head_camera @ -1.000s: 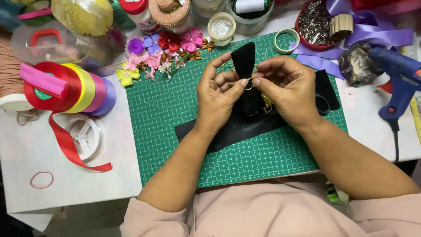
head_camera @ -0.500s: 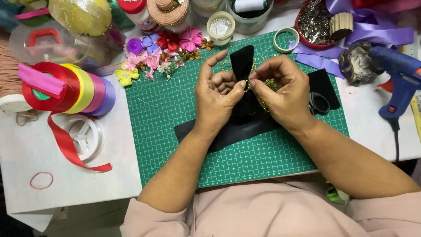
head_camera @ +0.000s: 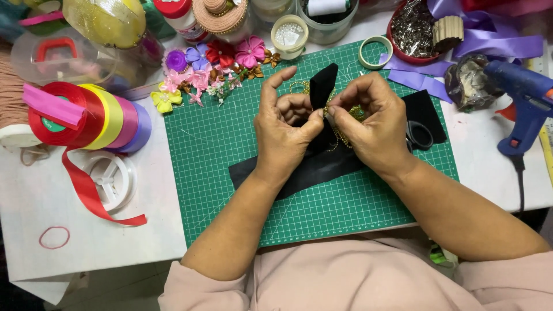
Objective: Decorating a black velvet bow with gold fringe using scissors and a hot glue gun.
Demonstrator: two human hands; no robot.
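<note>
Both hands meet over the middle of the green cutting mat [head_camera: 230,144], and right there the view gets tricky. The left hand [head_camera: 285,132] and right hand [head_camera: 371,126] pinch together on a piece of black fabric [head_camera: 322,83], thumbs and forefingers closed on it where they touch; its top end pokes up upright above the fingertips. The exact spot of the pinch is buried behind the knuckles, so what sits between the fingertips is hard to make out. A thin gold chain [head_camera: 345,138] peeks out around the right hand, mostly covered by it. The left index finger sticks up free, the other fingers curl in.

Under the hands a longer black strip [head_camera: 259,170] lies flat across the mat, its middle hidden by the wrists. Black scissors [head_camera: 417,135] lie just beside the right hand, half tucked behind it.

Around the edges: fabric flowers [head_camera: 222,66] in pink, red, purple and yellow at the mat's top left corner, a stack of ribbon rolls [head_camera: 86,118] well to the left with a red ribbon tail [head_camera: 92,198] trailing down, a blue glue gun [head_camera: 527,101] at far right, cut off by the frame, and purple ribbon [head_camera: 489,46] beside a red bowl of pins [head_camera: 412,26]. A red rubber band [head_camera: 55,237] lies alone at lower left.
</note>
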